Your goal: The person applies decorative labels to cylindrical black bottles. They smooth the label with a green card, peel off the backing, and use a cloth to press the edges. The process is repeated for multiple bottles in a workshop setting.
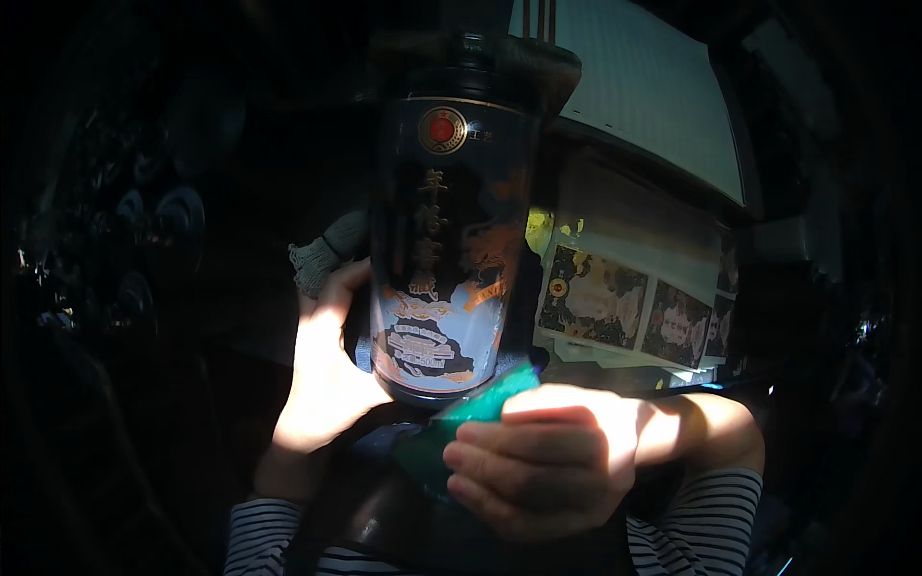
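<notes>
Bottle (447, 250) held in our half-curled left hand (329, 384), green sheet (495, 394) gripped in our closed right hand (552, 461) — we should brace firmly and press lightly.

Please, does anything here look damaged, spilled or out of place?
Nothing clearly stands out. The dark bottle held by the left hand shows no visible crack or spill, and the green cloth is simply held in the right hand. Much of the surroundings is too dark to judge.
</notes>
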{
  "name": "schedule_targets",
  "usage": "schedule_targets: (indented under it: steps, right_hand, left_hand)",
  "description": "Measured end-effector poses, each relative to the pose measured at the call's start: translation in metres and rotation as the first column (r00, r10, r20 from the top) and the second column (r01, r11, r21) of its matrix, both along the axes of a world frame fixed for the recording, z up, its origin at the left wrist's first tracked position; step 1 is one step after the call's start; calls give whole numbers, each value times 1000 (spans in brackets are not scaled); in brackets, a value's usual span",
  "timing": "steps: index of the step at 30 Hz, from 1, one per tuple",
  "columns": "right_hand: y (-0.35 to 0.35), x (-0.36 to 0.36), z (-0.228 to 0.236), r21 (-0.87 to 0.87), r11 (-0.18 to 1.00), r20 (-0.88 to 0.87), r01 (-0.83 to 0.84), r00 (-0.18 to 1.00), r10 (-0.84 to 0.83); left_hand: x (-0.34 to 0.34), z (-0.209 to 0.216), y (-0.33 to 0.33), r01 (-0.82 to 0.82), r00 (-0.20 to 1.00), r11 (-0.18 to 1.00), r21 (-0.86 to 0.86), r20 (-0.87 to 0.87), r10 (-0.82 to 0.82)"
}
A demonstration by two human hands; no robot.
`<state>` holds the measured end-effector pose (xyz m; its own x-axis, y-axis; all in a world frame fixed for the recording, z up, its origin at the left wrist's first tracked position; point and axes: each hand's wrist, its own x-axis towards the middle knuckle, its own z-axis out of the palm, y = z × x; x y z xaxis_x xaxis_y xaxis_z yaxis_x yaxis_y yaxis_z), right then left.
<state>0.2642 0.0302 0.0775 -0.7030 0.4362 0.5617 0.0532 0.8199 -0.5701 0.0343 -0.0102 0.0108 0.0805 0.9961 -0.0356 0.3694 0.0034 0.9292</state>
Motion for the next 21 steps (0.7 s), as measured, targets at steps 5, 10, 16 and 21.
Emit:
schedule_targets:
  steps: [5, 10, 16, 21]
  right_hand:
    - [55, -9, -28, -163, 953, -294, 254, 910, -293]
    - [32, 6, -50, -176, 974, -379, 146, 903, -204]
    - [73, 9, -9, -286, 898, -418, 335, 800, -431]
    - [-12, 30, -27, 225, 972, -88, -61, 993, 83]
  left_hand:
    - [8, -2, 1, 18, 999, 1000, -8, 36, -18]
    - [20, 4, 10, -30, 998, 999, -43, 47, 32]
    - [13, -20, 6, -3, 995, 1000, -15, 96, 4]
    - [12, 3, 14, 57, 998, 998, -20, -41, -58]
